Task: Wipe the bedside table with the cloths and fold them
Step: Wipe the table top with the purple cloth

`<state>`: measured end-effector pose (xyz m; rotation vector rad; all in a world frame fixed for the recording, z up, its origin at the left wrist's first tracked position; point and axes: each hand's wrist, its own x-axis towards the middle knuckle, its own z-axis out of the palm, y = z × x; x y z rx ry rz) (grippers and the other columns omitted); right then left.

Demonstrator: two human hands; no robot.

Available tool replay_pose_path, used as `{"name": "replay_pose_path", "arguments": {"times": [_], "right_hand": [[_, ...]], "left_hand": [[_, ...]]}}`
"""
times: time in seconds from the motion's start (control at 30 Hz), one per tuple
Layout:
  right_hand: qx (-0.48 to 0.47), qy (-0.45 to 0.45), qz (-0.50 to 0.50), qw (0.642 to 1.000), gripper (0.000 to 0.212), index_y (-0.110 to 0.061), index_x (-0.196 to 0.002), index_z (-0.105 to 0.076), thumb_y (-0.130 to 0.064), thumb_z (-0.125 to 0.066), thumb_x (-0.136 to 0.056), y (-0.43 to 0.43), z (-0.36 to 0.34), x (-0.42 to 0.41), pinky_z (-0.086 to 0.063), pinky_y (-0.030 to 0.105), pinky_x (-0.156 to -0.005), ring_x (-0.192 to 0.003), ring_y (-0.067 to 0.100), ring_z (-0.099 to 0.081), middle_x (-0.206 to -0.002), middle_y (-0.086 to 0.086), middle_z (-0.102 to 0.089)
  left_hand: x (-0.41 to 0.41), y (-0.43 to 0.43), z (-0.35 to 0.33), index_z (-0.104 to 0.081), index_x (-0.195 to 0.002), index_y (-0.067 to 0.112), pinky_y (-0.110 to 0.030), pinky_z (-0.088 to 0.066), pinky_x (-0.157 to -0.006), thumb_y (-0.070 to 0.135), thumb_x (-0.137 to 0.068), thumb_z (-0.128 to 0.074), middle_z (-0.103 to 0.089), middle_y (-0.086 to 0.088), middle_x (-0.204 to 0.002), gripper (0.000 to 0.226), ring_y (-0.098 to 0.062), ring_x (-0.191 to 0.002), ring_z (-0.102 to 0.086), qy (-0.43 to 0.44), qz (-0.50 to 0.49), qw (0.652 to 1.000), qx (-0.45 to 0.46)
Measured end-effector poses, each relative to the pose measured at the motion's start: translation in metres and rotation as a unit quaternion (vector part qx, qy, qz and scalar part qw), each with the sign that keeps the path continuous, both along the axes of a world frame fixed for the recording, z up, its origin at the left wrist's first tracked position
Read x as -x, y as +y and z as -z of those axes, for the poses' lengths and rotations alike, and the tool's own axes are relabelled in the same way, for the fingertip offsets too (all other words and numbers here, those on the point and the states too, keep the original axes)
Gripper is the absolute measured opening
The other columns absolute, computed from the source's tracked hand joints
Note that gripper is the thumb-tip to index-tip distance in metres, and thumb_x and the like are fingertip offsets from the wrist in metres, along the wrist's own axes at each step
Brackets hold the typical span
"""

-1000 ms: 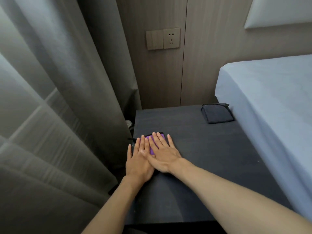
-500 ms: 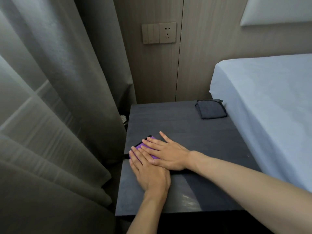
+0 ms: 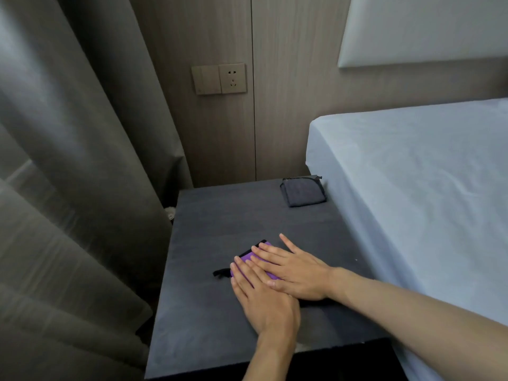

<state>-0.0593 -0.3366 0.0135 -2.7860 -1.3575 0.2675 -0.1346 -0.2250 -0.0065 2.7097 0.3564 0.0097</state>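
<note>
Two flat hands, left [image 3: 264,298] and right [image 3: 299,273], grasping nothing, pressed the folded purple cloth [image 3: 247,255] onto the bedside table [image 3: 220,215]; seemingly final smoothing, lifting clear next.

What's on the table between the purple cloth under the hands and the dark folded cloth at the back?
Nothing. In the head view, only bare tabletop runs from the purple cloth to the dark folded cloth.
</note>
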Motion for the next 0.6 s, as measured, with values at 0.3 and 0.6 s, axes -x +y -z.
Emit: {"name": "replay_pose_path", "arguments": {"times": [0.3, 0.6], "right_hand": [[0.01, -0.011, 0.089, 0.996, 0.066, -0.029, -0.16, 0.008, -0.058, 0.004, -0.101, -0.057, 0.004, 0.012, 0.013, 0.052, -0.121, -0.151, 0.004, 0.018, -0.168, -0.009, 0.011], [-0.039, -0.031, 0.247, 0.968, 0.082, -0.021, -0.161, 0.0, -0.065, 0.011, -0.093, -0.08, 0.009, 0.039, 0.014, 0.044, -0.121, -0.153, 0.007, 0.011, -0.169, -0.004, 0.001]], "left_hand": [[-0.01, -0.045, 0.004, -0.03, -0.147, -0.008, -0.052, -0.012, -0.119, 0.036, -0.085, -0.025, -0.026, -0.032, -0.156, 0.077, -0.045, -0.146, -0.022, -0.009, 0.074, 0.995, -0.06], [-0.035, -0.054, 0.006, 0.005, -0.156, 0.006, -0.046, 0.004, -0.122, 0.047, -0.096, -0.015, 0.008, -0.018, -0.164, 0.075, -0.032, -0.151, 0.014, -0.026, 0.257, 0.959, -0.117]]}}
